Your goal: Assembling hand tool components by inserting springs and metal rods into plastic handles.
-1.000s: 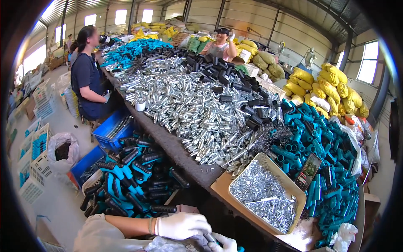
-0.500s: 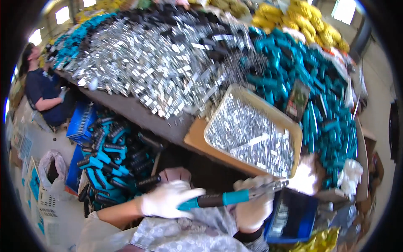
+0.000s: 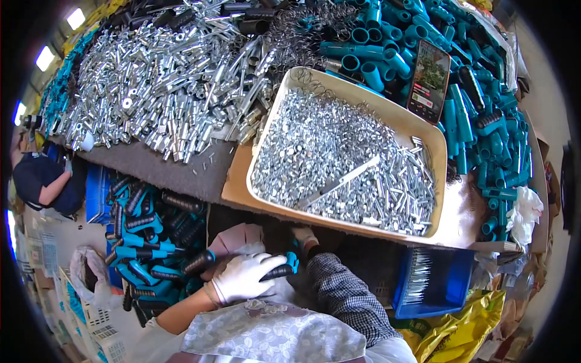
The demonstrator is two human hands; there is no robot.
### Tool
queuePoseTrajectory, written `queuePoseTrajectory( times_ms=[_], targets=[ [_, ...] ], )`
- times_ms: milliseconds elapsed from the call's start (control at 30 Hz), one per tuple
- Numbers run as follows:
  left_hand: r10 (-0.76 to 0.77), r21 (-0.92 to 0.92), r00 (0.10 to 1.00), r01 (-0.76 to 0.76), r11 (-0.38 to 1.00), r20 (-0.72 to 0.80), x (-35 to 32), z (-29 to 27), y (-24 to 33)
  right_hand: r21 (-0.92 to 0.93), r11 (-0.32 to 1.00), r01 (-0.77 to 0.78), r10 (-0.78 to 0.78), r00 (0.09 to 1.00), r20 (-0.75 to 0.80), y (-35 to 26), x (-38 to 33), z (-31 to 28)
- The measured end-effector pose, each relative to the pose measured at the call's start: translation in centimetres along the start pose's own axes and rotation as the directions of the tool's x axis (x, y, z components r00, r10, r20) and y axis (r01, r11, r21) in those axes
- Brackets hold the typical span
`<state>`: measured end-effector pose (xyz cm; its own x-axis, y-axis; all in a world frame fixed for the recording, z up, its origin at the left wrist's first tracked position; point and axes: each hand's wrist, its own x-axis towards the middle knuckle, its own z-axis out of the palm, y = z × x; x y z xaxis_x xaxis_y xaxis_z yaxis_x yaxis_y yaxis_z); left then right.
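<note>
My left hand (image 3: 245,279), in a white glove, is closed around a teal-and-black handle (image 3: 278,271) above my lap. The handle's ribbed black side and teal end stick out past the fingers; the rest is hidden by the hand. My right arm, in a checked sleeve, reaches forward to the dark space under the table edge. There my right hand (image 3: 303,234), also gloved, is small and mostly in shadow, so its fingers do not show clearly. Several similar handles (image 3: 145,248) lie heaped to the left of my left hand.
On the table, a cream tray (image 3: 259,151) holds small metal parts, with loose metal pieces (image 3: 151,91) piled behind. Teal tubes (image 3: 463,130) and a phone (image 3: 430,81) lie right. A blue bin (image 3: 457,290) and yellow bag (image 3: 478,320) stand below. Another person (image 3: 45,181) sits far left.
The long teal-and-black tool with a metal end no longer shows across both hands. My right hand has moved forward and left, under the table edge. The view has shifted downward.
</note>
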<state>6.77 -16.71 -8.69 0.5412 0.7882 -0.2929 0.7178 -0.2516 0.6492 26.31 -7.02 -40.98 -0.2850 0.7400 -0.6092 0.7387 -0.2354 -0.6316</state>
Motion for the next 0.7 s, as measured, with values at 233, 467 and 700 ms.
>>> queuePoseTrajectory(
  times_ms=[233,467,700],
  targets=[
    [-0.028,-0.020,0.994,0.026,0.999,-0.106,2.3,2.6,-2.2,-0.248,0.955,0.161,-0.153,0.987,0.052,1.2,1.5,0.7],
    [-0.005,-0.006,0.989,0.004,1.000,-0.151,4.3,2.7,-2.6,-0.331,0.930,0.161,-0.208,0.972,-0.111,0.6,-0.1,1.1],
    [-0.178,0.031,0.923,0.200,0.979,-0.341,8.5,4.7,-0.6,-0.436,0.888,0.148,-0.298,0.906,-0.299,-2.5,-3.9,0.7]
  ],
)
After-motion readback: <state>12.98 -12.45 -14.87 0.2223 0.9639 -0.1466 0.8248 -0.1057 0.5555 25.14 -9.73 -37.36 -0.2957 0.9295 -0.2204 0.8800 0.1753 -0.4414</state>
